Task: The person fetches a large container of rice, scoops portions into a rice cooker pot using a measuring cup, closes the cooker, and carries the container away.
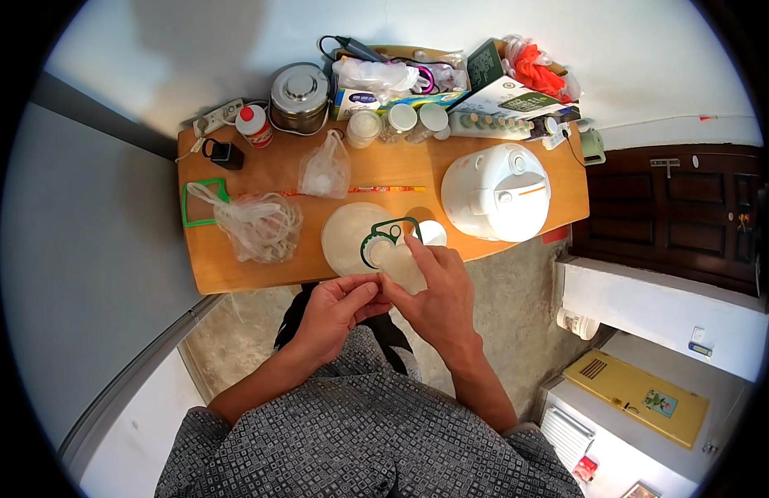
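Note:
My left hand (335,314) is closed, thumb and fingers pinched together at the table's front edge. Its fingertips meet the thumb of my right hand (441,300), and whatever lies in that pinch is too small to make out. A pale translucent rounded piece (403,270) sits between the thumb and forefinger of my right hand; its kind is unclear. Just beyond the fingers, a dark green ring with a loop handle (397,222) surrounds a white round cap-like part (379,249). Beneath lies a pale round disc (345,232). A white cup-like round thing (432,233) is partly behind my right hand.
On the wooden table (409,166) stand a white lidded appliance (496,195), a steel pot (300,95), several jars (401,120), and a red-capped bottle (253,126). Plastic bags (260,228) and a green frame (204,220) lie left. Filled boxes (401,83) line the wall.

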### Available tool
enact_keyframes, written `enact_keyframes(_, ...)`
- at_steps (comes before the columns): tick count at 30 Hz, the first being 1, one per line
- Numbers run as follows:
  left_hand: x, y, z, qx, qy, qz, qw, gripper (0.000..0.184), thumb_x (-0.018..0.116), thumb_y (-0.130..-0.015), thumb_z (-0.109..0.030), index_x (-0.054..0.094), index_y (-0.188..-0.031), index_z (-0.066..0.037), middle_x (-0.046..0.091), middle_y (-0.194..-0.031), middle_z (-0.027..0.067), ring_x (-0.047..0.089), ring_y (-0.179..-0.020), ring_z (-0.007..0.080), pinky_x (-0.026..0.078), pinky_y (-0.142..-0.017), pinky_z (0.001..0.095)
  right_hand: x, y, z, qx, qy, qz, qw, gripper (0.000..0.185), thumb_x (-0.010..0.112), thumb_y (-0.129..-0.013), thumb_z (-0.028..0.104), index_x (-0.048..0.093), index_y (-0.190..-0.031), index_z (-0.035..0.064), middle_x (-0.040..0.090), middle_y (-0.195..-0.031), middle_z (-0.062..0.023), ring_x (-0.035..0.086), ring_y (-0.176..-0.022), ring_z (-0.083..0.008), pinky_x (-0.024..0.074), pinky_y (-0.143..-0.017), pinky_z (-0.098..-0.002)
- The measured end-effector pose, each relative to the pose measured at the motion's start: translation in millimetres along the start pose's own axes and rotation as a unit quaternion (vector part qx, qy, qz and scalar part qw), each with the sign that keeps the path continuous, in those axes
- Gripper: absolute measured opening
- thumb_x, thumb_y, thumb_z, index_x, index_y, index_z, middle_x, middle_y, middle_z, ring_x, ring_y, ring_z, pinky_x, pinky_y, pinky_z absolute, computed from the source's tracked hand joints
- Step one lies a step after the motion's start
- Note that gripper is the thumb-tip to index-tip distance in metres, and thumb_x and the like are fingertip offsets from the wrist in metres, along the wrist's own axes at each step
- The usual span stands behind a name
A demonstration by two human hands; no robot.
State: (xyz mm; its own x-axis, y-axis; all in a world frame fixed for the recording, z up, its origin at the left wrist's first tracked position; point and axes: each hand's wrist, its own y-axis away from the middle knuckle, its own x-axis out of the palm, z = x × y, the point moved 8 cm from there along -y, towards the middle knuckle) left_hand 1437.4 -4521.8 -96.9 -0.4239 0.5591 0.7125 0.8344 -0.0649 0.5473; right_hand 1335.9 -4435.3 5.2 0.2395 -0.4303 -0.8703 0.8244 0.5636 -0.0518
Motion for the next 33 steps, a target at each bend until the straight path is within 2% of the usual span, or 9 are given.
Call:
enact_keyframes(7,-1,0,0,0.000,0.007,0.000,1.000,0.027,0.054,-0.100,-0.011,0.062,-0.120,0.004,0.067,-0.114,0.0134,0.067,-0.103,0.0199,0.054,-0.096,0.0356,1,-2,1,-0.001,0.004,0.006,1.000,0.057,0.083,-0.073,0.027,0.064,-0.121,0.0033,0.063,-0.098,-0.0143,0.061,-0.090,-0.0287,0.0517,-0.074,-0.0390)
enact_keyframes(9,0,1,-1,0.000,0.008,-0.001,1.000,0.027,0.054,-0.100,-0.011,0.061,-0.120,0.005,0.067,-0.114,0.0135,0.067,-0.103,0.0200,0.055,-0.096,0.0356,1,-2,1,-0.011,0.008,0.000,1.000,0.059,0.080,-0.072,0.028,0.060,-0.124,0.0072,0.063,-0.094,-0.0125,0.059,-0.088,-0.0315,0.0506,-0.072,-0.0421)
enact_keyframes(33,-5,-1,-1,-0.008,0.028,-0.003,1.000,0.026,0.054,-0.100,-0.013,0.062,-0.119,0.004,0.067,-0.115,0.0134,0.067,-0.104,0.0200,0.054,-0.096,0.0354,4,-14,5,0.008,0.029,0.040,0.999,0.060,0.081,-0.071,0.032,0.061,-0.121,0.0057,0.062,-0.091,-0.0129,0.059,-0.088,-0.0314,0.0506,-0.072,-0.0419)
